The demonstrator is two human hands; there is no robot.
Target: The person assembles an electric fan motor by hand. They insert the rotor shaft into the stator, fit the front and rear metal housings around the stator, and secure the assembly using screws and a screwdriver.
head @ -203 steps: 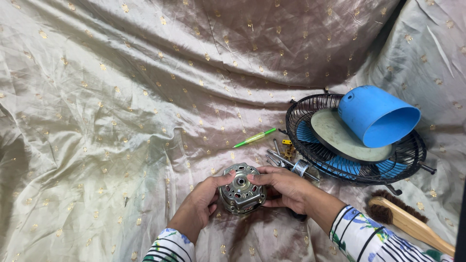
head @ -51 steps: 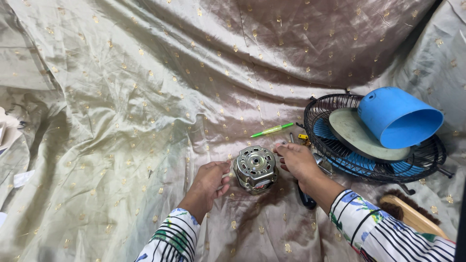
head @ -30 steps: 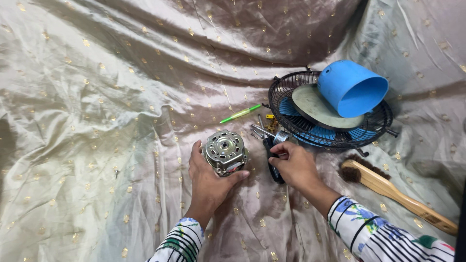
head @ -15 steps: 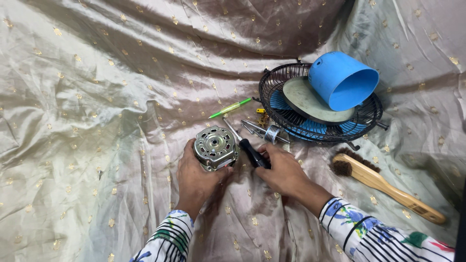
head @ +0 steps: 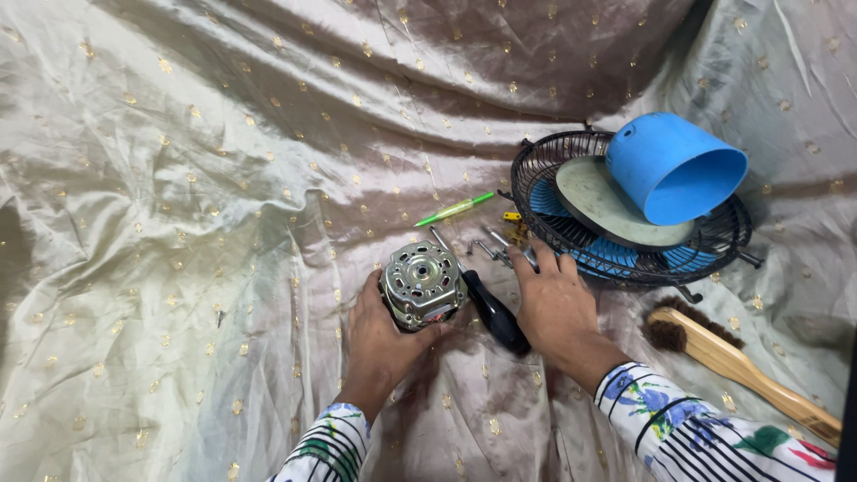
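My left hand (head: 377, 332) grips a round metal fan motor (head: 422, 283) from below, holding it tilted on the shiny cloth. A black-handled screwdriver (head: 494, 311) lies just right of the motor, its metal shaft pointing up-left behind it. My right hand (head: 555, 300) rests flat beside the screwdriver handle, fingers spread, its fingertips reaching among small metal screws and parts (head: 496, 247). The right hand holds nothing that I can see.
A black wire fan guard (head: 721, 242) lies at the right with blue blades, a grey disc (head: 603, 201) and a blue plastic cover (head: 675, 165) on it. A green pen-like tool (head: 453, 210) lies above the motor. A wooden brush (head: 734, 368) sits lower right. Wrinkled beige cloth (head: 178, 223) covers everything.
My right hand let go of the motor, picked up the screwdriver, then laid it down beside the motor. It now reaches toward the small parts. My left hand keeps the motor.
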